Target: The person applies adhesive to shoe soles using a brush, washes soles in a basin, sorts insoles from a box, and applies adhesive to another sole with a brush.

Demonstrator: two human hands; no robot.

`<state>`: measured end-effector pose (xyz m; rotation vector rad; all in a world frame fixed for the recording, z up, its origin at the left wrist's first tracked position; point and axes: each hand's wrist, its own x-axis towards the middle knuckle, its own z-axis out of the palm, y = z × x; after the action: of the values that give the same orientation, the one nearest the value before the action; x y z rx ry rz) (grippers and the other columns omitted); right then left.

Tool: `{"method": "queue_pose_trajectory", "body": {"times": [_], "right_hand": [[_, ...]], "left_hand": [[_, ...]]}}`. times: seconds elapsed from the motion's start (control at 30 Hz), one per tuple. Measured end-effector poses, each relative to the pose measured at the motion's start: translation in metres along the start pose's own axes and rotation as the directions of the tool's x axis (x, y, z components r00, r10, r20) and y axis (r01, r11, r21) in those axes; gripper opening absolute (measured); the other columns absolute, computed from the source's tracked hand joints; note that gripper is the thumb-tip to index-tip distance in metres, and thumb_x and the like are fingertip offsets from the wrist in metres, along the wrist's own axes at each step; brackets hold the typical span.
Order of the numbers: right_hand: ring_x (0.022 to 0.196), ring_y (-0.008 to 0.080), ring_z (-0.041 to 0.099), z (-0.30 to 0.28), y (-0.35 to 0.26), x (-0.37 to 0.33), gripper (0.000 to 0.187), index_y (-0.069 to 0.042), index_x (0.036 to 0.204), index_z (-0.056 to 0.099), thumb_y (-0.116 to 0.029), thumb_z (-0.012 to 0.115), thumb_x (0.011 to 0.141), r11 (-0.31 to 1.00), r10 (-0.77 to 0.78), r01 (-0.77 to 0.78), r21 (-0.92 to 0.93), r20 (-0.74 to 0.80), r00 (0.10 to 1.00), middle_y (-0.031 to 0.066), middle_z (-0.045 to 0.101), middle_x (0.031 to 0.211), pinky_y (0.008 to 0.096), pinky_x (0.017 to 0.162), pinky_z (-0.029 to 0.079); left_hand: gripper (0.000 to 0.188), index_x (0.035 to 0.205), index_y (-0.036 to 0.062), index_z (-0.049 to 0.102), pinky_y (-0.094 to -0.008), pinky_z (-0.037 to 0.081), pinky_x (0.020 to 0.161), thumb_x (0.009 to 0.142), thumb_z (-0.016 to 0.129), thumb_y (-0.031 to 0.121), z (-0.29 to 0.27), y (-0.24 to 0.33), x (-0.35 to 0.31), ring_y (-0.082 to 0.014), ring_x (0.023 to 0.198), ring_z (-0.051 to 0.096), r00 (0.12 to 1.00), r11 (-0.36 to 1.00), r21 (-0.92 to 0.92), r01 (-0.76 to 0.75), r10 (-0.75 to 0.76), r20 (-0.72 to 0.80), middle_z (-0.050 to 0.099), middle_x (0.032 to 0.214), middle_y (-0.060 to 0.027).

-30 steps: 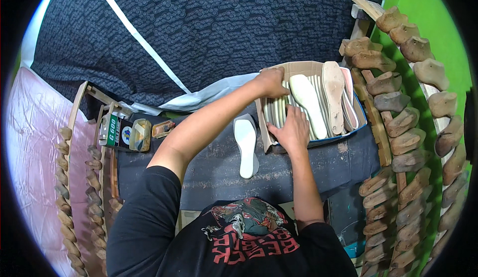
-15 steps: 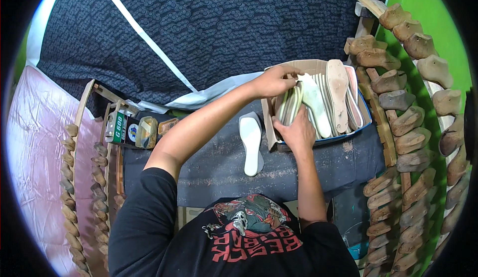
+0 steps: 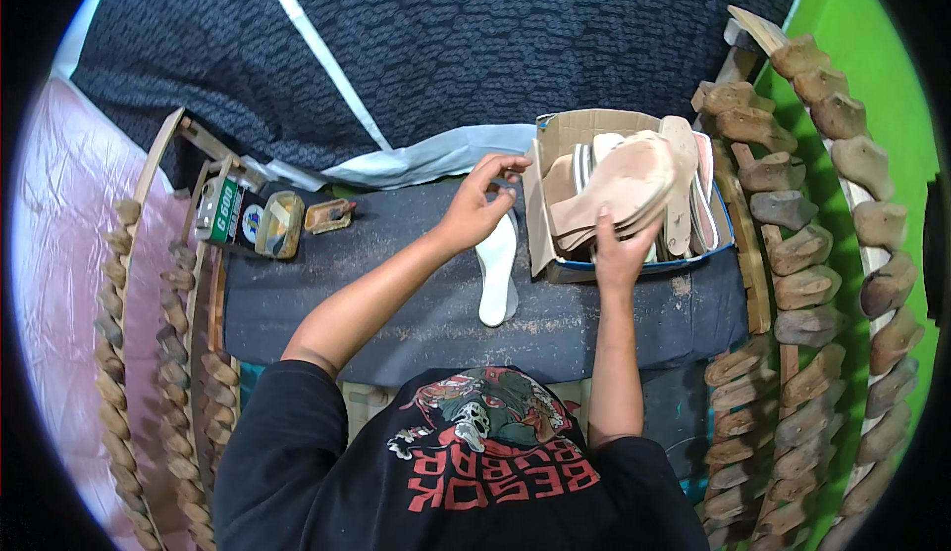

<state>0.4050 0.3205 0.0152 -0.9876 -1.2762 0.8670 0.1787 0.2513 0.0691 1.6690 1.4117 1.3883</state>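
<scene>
Several tan shoe insoles (image 3: 626, 183), stacked and slightly fanned, are gripped in my right hand (image 3: 624, 254), with the thumb on top. They are held over a cardboard box (image 3: 536, 219) packed with more insoles standing on edge, some white, some tan. One tan insole (image 3: 678, 214) leans at the right side of the box. My left hand (image 3: 482, 204) hovers left of the box with bent fingers apart and nothing in them. Below it, a pair of white insoles (image 3: 497, 284) lies overlapped on the dark cloth, its upper end partly hidden by that hand.
A dark cloth (image 3: 386, 299) covers the worktable. At its left stand a green-and-black can (image 3: 230, 216), a plastic container (image 3: 280, 224) and a small amber tray (image 3: 330, 216). Racks of wooden shoe lasts (image 3: 810, 289) flank both sides. A dark patterned cloth (image 3: 555, 46) hangs behind.
My right hand has lifted a stack of tan insoles out from among the others. My left hand has left the box and moved left. The view has shifted slightly.
</scene>
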Motion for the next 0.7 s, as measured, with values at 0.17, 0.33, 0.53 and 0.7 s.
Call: {"method": "queue_pose_trajectory", "body": {"times": [0.17, 0.33, 0.53, 0.7], "right_hand": [[0.137, 0.0343, 0.045, 0.007, -0.024, 0.007, 0.089, 0.008, 0.154, 0.021, -0.02, 0.076, 0.09, 0.978, -0.027, 0.038, 0.203, -0.056, 0.998, 0.0279, 0.04, 0.15, 0.0436, 0.116, 0.034], [0.125, 0.0305, 0.053, 0.015, -0.057, 0.017, 0.072, 0.005, 0.142, 0.043, -0.022, 0.081, 0.086, 0.966, -0.251, 0.251, 0.056, 0.006, 0.968, 0.0208, 0.053, 0.136, 0.0433, 0.11, 0.039], [0.118, 0.0278, 0.056, 0.033, -0.116, -0.009, 0.092, 0.002, 0.135, 0.049, -0.032, 0.098, 0.064, 0.9, -0.424, 0.435, -0.006, 0.211, 0.88, 0.0136, 0.055, 0.124, 0.0418, 0.101, 0.045], [0.126, 0.0417, 0.047, 0.071, -0.118, -0.066, 0.088, -0.008, 0.156, 0.034, -0.035, 0.078, 0.085, 0.877, -0.225, 0.45, -0.17, 0.682, 0.696, 0.0246, 0.041, 0.134, 0.0481, 0.109, 0.04]], "left_hand": [[0.067, 0.151, 0.0142, 0.045, -0.0476, 0.038, 0.11, 0.091, 0.07, 0.029, 0.012, -0.079, -0.092, -0.0369, 0.132, 0.044, 0.908, 0.787, 0.523, 0.327, -0.415, 0.056, 0.046, 0.14, -0.0198], [0.078, 0.157, 0.0176, 0.037, -0.057, 0.026, 0.116, 0.091, 0.067, 0.047, 0.038, -0.084, -0.14, -0.0446, 0.141, 0.034, 0.843, 0.689, 0.616, 0.383, -0.533, 0.072, 0.029, 0.155, -0.0219], [0.083, 0.159, 0.0127, 0.032, -0.051, 0.025, 0.119, 0.095, 0.061, 0.056, 0.016, 0.016, -0.091, -0.037, 0.146, 0.032, 0.987, 0.987, -0.159, 0.028, -0.053, -0.154, 0.024, 0.162, -0.0206], [0.09, 0.162, 0.0047, 0.01, -0.0391, 0.028, 0.121, 0.102, 0.057, 0.052, 0.022, -0.025, -0.11, -0.0251, 0.147, 0.033, 0.99, 0.765, -0.642, 0.052, -0.125, -0.069, 0.03, 0.161, -0.0153]]}}
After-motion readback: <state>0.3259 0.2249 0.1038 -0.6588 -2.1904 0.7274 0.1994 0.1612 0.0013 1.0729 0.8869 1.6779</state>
